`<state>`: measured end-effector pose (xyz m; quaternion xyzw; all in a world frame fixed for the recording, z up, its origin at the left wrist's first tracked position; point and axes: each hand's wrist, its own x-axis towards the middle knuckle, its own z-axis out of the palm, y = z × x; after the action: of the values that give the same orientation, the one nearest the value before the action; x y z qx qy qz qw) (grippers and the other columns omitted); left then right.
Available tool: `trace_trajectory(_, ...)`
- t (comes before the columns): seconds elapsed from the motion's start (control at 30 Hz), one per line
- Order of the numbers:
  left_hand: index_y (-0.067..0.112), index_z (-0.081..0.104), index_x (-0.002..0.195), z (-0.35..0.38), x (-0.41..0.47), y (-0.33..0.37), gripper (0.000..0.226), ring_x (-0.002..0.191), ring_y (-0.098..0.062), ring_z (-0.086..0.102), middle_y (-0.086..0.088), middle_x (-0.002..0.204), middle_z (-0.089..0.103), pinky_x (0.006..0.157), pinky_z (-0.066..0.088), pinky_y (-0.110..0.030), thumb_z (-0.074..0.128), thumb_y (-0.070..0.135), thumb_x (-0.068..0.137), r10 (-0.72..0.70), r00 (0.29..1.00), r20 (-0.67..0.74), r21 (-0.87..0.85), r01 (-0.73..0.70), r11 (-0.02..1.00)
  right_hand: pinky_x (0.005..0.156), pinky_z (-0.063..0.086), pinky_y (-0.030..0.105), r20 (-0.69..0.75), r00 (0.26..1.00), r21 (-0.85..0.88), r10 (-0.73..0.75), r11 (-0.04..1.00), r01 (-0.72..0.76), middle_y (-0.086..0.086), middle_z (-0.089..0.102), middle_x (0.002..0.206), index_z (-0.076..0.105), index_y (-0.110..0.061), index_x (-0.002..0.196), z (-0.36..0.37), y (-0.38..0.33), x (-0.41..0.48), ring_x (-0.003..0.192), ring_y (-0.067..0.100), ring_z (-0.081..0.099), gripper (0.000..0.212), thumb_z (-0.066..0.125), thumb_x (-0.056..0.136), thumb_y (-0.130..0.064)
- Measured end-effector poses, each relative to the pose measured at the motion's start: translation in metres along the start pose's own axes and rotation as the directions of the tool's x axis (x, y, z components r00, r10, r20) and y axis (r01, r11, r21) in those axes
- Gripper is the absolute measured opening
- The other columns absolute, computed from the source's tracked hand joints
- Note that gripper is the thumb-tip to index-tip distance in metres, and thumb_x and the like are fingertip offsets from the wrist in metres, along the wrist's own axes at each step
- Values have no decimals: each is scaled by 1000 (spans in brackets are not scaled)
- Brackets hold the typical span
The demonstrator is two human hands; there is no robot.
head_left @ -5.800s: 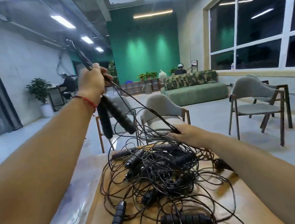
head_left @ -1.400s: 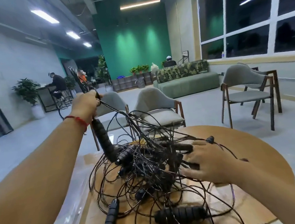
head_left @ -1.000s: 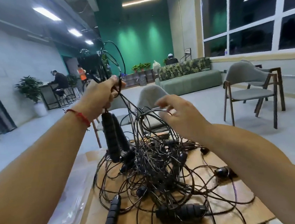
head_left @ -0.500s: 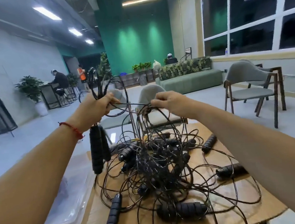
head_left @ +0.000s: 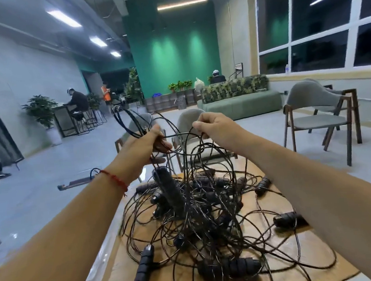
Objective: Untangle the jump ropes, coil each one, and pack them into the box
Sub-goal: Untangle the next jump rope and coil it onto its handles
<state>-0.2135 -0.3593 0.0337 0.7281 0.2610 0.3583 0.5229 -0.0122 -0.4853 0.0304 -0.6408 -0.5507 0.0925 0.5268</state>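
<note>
Head view: the jump ropes [head_left: 199, 217] lie as one black tangle in the middle of the round wooden desk [head_left: 300, 262], thin cords looped over and through each other with ribbed handles scattered among them. The left hand [head_left: 146, 146] is raised above the pile, its fingers [head_left: 162, 144] curled tight round a bundle of cord loops [head_left: 123, 120] that arch up past the knuckles. One hanging handle [head_left: 168, 190] dangles below that hand, its lower end down in the tangle. The right hand [head_left: 214, 127] is held just beside the left, thumb and fingertips pinching a single strand [head_left: 186, 138] that drops into the heap. At the desk's left edge a clear plastic box [head_left: 101, 264] shows only in part; I cannot tell whether it is the box itself or its lid.

The cords look light, limp and smooth-coated, so they will likely slide through a loose grip and spring back into loops when let go. The handles look to be the heavy, grippy parts. A near ribbed handle [head_left: 144, 274] lies free at the front edge and another pair [head_left: 230, 267] sits under the strands. Taking a rope by its handle and feeding that handle back through the loops seems safer than hauling on a cord, since a hard pull would probably cinch the knots tighter and drag the whole pile along.
</note>
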Motion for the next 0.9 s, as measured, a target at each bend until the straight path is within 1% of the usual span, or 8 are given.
trace_trajectory(0.1, 9, 66, 104, 3, -5, -7, 32, 78, -23, 75, -9, 76, 72, 76, 65, -45, 53, 38, 112, -6, 998, 55, -108, 11, 994, 63, 42, 23, -20, 999, -103, -28, 994, 26, -9, 54, 72, 66, -18, 93, -3, -10, 4, 63, 7, 49, 27, 58, 108, -38)
trace_trajectory(0.17, 11, 63, 99, 4, -10, -15, 31, 64, -20, 66, -5, 64, 58, 67, 62, -38, 52, 36, 112, 6, 994, 111, -210, 18, 977, 57, 39, 18, -114, 992, -53, -60, 997, 54, -7, 50, 70, 64, -14, 92, -8, -18, 12, 58, 4, 45, 27, 61, 107, -37)
trace_trajectory(0.27, 14, 60, 96, 6, -15, -27, 31, 52, -16, 50, 0, 59, 41, 56, 48, -28, 47, 37, 113, 23, 990, 136, -204, 5, 979, 67, 42, 31, -250, 962, -18, -111, 994, 110, -7, 53, 70, 63, -18, 87, -22, -30, 28, 62, 9, 47, 26, 62, 106, -35)
trace_trajectory(0.37, 18, 58, 94, -4, -15, -35, 30, 50, -13, 42, 4, 57, 34, 54, 39, -25, 47, 39, 113, 12, 999, 33, -187, -5, 982, 64, 40, 32, -373, 925, 83, -67, 991, 106, 4, 62, 81, 67, -7, 104, -44, -40, 43, 64, 10, 47, 33, 59, 107, -39)
trace_trajectory(0.6, 25, 53, 84, -37, 2, -11, 32, 47, -8, 36, 8, 55, 31, 47, 27, -25, 46, 36, 113, 36, 988, -148, -390, -92, 916, 63, 38, 37, -592, 805, 184, 51, 980, 73, -9, 48, 63, 61, -24, 79, -93, -60, 75, 59, 12, 41, 23, 69, 95, -39)
trace_trajectory(0.73, 24, 49, 82, -50, 13, 10, 33, 47, -8, 33, 9, 54, 33, 41, 23, -19, 44, 35, 114, 55, 960, -274, -411, -169, 896, 72, 52, 34, -700, 702, 261, 130, 962, 81, -9, 63, 78, 65, -24, 81, -105, -55, 76, 71, 8, 53, 23, 65, 104, -28)
trace_trajectory(0.83, 23, 52, 83, -49, 18, 16, 34, 45, -8, 33, 9, 55, 34, 40, 22, -20, 47, 40, 113, 59, 947, -316, -394, -187, 900, 69, 47, 32, -697, 709, 222, 106, 972, 73, -10, 60, 74, 64, -25, 82, -100, -44, 76, 67, 8, 51, 23, 63, 104, -30)
trace_trajectory(0.9, 22, 55, 84, -44, 17, 17, 35, 45, -8, 33, 9, 54, 36, 40, 22, -20, 48, 42, 112, 72, 957, -281, -381, -180, 907, 65, 43, 31, -621, 783, 75, 36, 997, 13, -8, 57, 71, 65, -24, 84, -91, -35, 74, 64, 11, 50, 23, 61, 103, -37)
